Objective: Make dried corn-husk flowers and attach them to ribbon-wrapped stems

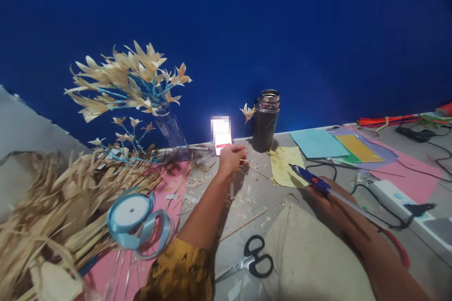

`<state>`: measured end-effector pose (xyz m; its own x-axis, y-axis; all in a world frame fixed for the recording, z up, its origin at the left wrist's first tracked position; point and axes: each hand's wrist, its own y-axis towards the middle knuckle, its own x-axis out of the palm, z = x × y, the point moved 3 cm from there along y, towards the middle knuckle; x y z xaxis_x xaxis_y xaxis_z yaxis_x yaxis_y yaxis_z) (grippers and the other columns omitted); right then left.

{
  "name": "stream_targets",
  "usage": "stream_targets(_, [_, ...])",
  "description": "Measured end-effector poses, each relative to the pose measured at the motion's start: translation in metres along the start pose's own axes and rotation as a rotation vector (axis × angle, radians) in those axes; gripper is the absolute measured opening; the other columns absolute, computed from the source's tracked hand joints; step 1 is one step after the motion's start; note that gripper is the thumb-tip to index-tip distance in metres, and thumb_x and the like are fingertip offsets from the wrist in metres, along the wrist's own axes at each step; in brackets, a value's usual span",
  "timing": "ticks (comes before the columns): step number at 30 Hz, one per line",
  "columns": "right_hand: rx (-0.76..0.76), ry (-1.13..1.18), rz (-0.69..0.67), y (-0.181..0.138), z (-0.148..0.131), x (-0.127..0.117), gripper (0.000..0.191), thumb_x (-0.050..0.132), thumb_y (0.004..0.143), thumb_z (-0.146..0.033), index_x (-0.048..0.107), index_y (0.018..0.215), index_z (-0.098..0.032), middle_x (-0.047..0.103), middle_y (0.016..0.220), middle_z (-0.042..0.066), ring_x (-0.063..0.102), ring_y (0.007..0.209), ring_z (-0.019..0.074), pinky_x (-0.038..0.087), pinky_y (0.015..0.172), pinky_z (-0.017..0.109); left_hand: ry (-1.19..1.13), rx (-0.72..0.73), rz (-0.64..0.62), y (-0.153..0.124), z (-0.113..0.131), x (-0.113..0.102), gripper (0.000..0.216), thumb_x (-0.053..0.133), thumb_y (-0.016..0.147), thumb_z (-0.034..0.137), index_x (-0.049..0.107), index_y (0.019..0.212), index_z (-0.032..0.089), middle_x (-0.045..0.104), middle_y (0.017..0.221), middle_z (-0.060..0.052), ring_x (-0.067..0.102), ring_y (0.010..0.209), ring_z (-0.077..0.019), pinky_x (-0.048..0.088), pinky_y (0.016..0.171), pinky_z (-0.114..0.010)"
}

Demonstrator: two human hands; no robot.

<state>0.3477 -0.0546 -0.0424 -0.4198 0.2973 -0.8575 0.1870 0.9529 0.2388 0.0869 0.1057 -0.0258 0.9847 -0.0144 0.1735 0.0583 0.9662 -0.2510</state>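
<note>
My left hand (232, 157) is closed in a pinch in front of a lit phone (222, 130) that leans on the blue wall. A small pale dried-leaf flower (247, 113) rises above it, its thin stem running down to the fingertips, where the grip is partly hidden. In my right hand (323, 193) is a blue glue gun (310, 179), wrapped by the fingers. Its dark tip points left over a stained yellow paper (284, 162), and a long translucent glue stick (348, 203) reaches back along the forearm. Black-handled scissors (256, 258) lie nearer me.
A dark open flask (265, 122) stands by the wall. Left are a vase (171, 129) of leaf flowers, dried husks (45, 197) and a blue ribbon spool (130, 214). Right are coloured sheets (319, 143), cables and a white power strip (406, 209). Scraps litter the middle.
</note>
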Motion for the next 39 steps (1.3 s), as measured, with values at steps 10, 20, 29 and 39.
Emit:
stream_targets(10, [-0.008, -0.021, -0.057, 0.002, 0.007, 0.008, 0.038, 0.050, 0.089, -0.058, 0.069, 0.083, -0.026, 0.075, 0.084, 0.007, 0.070, 0.078, 0.0291, 0.051, 0.066, 0.035, 0.112, 0.035, 0.087, 0.006, -0.008, -0.057, 0.016, 0.080, 0.065, 0.008, 0.065, 0.065, 0.012, 0.061, 0.056, 0.001, 0.056, 0.049, -0.0088, 0.041, 0.045, -0.017])
stream_targets(20, [-0.231, -0.085, -0.152, 0.002, 0.011, 0.016, 0.018, 0.057, 0.084, -0.024, 0.070, 0.095, -0.021, 0.074, 0.090, 0.011, 0.067, 0.084, 0.0278, 0.050, 0.077, 0.037, 0.082, -0.013, 0.013, 0.012, -0.017, -0.059, 0.014, 0.076, 0.074, 0.020, 0.065, 0.075, 0.013, 0.070, 0.070, -0.009, 0.064, 0.055, -0.0139, 0.043, 0.045, -0.021])
stream_targets(29, [-0.312, -0.113, -0.199, -0.003, 0.012, 0.023, 0.031, 0.055, 0.077, -0.016, 0.069, 0.105, -0.021, 0.071, 0.098, 0.009, 0.065, 0.093, 0.0283, 0.049, 0.084, 0.039, 0.407, 0.340, 0.120, 0.011, -0.014, -0.059, 0.005, 0.069, 0.068, 0.013, 0.068, 0.066, 0.018, 0.066, 0.068, -0.001, 0.060, 0.068, -0.0158, 0.047, 0.067, -0.028])
stream_targets(39, [-0.315, -0.076, -0.186, -0.003, 0.014, 0.024, 0.026, 0.056, 0.081, -0.021, 0.070, 0.102, -0.022, 0.071, 0.099, 0.010, 0.066, 0.093, 0.0288, 0.049, 0.085, 0.040, 0.768, 0.533, -0.011, -0.006, -0.024, -0.038, 0.021, 0.072, 0.066, 0.004, 0.062, 0.063, 0.021, 0.066, 0.079, -0.004, 0.055, 0.099, -0.0254, 0.040, 0.096, -0.040])
